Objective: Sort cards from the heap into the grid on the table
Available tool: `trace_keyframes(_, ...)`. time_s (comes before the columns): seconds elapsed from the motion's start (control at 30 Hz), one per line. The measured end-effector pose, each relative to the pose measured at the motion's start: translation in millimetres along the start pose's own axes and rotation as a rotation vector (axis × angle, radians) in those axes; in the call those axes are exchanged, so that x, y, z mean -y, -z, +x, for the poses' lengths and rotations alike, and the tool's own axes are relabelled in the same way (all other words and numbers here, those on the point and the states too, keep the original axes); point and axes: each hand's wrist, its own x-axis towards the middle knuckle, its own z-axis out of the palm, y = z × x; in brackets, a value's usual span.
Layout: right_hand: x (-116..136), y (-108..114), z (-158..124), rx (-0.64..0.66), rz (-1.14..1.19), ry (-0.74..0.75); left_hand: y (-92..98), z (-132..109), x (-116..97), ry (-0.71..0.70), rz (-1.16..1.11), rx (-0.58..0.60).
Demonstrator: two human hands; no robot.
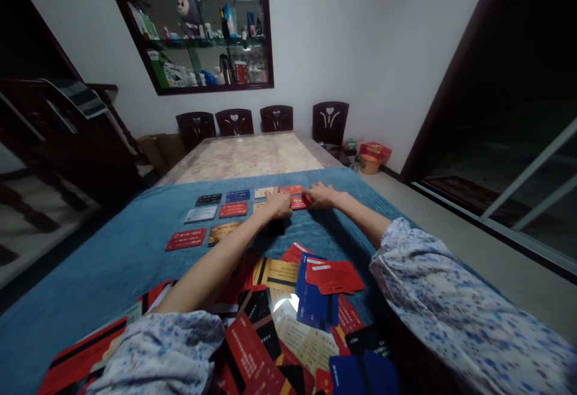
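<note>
My right hand [319,195] is at the right edge of a red card [298,202], its fingers bent and closed on that edge. Left of the same card, my left hand [278,204] rests low over the rows with its fingers apart, partly covering a cream card [261,192] and the cards below it. Another red card [294,190] lies just beyond. To the left are laid-out cards: a black one [208,199], a blue one [238,195], a silver one [201,214], red ones [233,210] and a gold one [223,232]. My left forearm hides part of the rows.
Near my body lies an overlapping heap of cards, including a blue card [318,305] and a red card [336,276]. A blue cloth [130,244] covers the near part of the table [252,151]. Dark chairs [331,121] stand at the far end.
</note>
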Motion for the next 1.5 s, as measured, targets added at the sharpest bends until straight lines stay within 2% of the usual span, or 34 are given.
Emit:
trace_keyframes(0.47,2.8,1.3,10.3,0.053,-0.023,0.003,0.8,11.4,1.0,0.009,0.007,0.077)
trace_keyframes(0.83,9.0,-1.0,16.3,0.078,-0.044,-0.023,-6.0,9.7,-0.6,0.016,0.005,0.04)
trace_keyframes(0.97,7.3,-1.7,13.7,0.074,-0.052,-0.017,-2.3,1.5,-2.7,0.013,0.008,0.026)
trace_keyframes(1.17,4.1,-4.2,7.5,0.015,-0.065,0.002,5.6,-20.5,-1.5,-0.021,-0.003,-0.063)
trace_keyframes(1.5,12.2,3.5,-15.2,-0.093,-0.072,0.045,7.4,-53.7,23.0,-0.039,0.037,-0.091)
